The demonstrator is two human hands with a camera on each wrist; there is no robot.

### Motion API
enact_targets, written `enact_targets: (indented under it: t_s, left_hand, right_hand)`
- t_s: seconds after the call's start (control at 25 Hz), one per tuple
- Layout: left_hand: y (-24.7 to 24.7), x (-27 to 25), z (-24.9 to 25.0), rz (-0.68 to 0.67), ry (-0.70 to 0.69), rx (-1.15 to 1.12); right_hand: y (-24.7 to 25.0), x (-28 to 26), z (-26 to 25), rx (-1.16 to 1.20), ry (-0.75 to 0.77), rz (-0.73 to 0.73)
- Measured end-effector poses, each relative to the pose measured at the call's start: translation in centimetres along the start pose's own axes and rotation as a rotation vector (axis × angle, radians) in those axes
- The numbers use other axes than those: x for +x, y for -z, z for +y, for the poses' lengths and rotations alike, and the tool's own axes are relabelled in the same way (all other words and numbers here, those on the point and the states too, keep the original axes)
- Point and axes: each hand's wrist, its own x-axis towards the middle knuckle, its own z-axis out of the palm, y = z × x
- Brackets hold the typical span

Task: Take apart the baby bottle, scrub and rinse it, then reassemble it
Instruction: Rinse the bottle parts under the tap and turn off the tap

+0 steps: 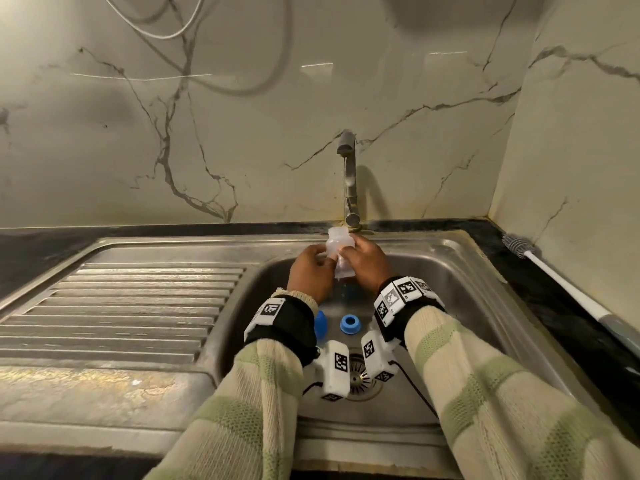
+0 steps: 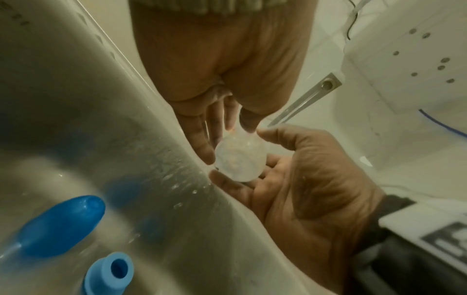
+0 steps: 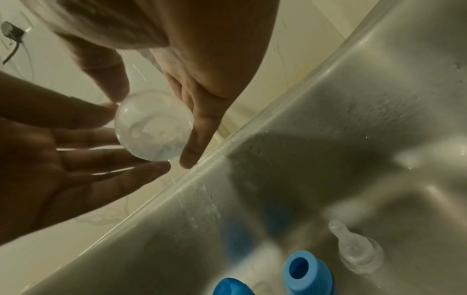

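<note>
Both hands, left hand (image 1: 309, 271) and right hand (image 1: 367, 263), clasp the clear bottle body (image 1: 340, 250) over the sink (image 1: 460, 271); blue collar ring (image 1: 350, 323) lies below.

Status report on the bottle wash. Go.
Left hand and right hand both grip clear plastic bottle body over steel sink. Blue collar ring, blue cap, clear teat below. Nothing obstructing.

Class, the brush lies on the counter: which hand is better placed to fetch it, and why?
Probably the right hand. The brush lies on the counter to the right of the sink, on that hand's side, and the left hand also holds the bottle body, so it could likely keep it.
</note>
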Motion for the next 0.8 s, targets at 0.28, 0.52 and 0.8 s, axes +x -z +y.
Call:
enact_targets:
  t_s: [0.28, 0.52, 0.8]
  left_hand:
    - [-0.9, 0.4, -0.4, 0.001, -0.110, -0.036]
    - [-1.1, 0.8, -0.6, -0.027, -0.188, -0.057]
    - [-1.2, 1.5, -1.2, 0.005, -0.171, -0.092]
  right_hand:
    - [-0.2, 0.4, 0.6, -0.030, -0.021, 0.098]
    - [0.5, 0.5, 0.2, 0.219, -0.121, 0.085]
    - [0.0, 0.6, 0.8, -0.034, -0.003, 0.152]
